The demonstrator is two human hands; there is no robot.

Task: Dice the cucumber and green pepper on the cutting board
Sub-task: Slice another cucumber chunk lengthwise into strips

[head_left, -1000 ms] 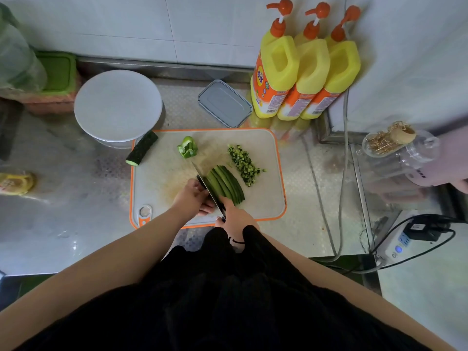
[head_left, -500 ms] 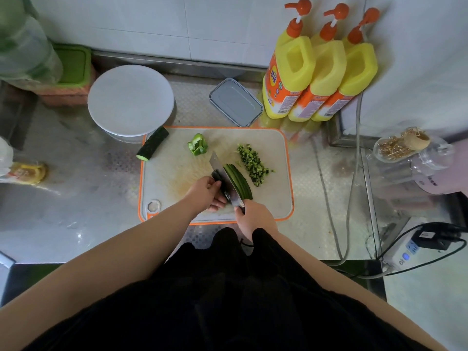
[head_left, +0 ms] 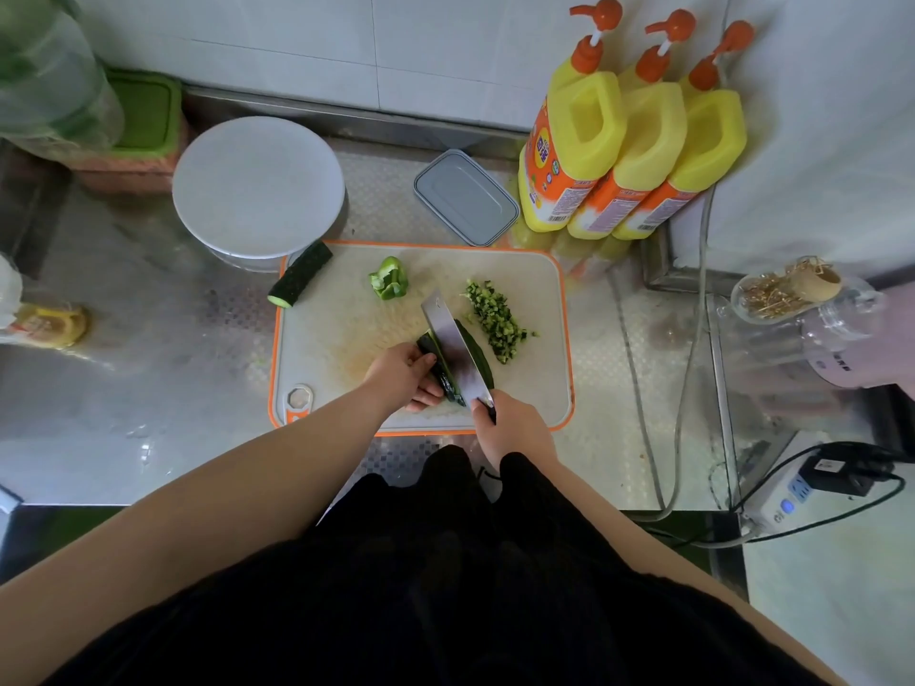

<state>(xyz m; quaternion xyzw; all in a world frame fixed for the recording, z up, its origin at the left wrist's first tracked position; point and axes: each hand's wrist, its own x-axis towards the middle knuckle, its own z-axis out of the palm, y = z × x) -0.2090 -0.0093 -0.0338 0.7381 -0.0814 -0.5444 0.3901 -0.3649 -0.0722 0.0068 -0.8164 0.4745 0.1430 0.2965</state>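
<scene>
On the orange-rimmed cutting board (head_left: 346, 319), my left hand (head_left: 403, 376) holds a stack of cucumber slices (head_left: 478, 356) with curled fingers. My right hand (head_left: 512, 428) grips the handle of a cleaver (head_left: 453, 349), whose blade lies tilted over the slices. A heap of diced cucumber (head_left: 497, 321) sits to the right of the blade. A green pepper piece (head_left: 389, 278) lies at the board's far side. A cucumber chunk (head_left: 299, 274) rests across the board's far left corner.
A round white lid (head_left: 257, 185) stands behind the board's left corner. A grey lidded box (head_left: 465, 198) and three yellow detergent bottles (head_left: 629, 141) stand at the back right. Cables and a power strip (head_left: 787, 497) lie to the right, beside a glass jar (head_left: 792, 294).
The fanned-out slices have been gathered into a tighter stack. The cleaver blade has tipped from edge-on to lying flat-tilted over them. The camera has shifted a little.
</scene>
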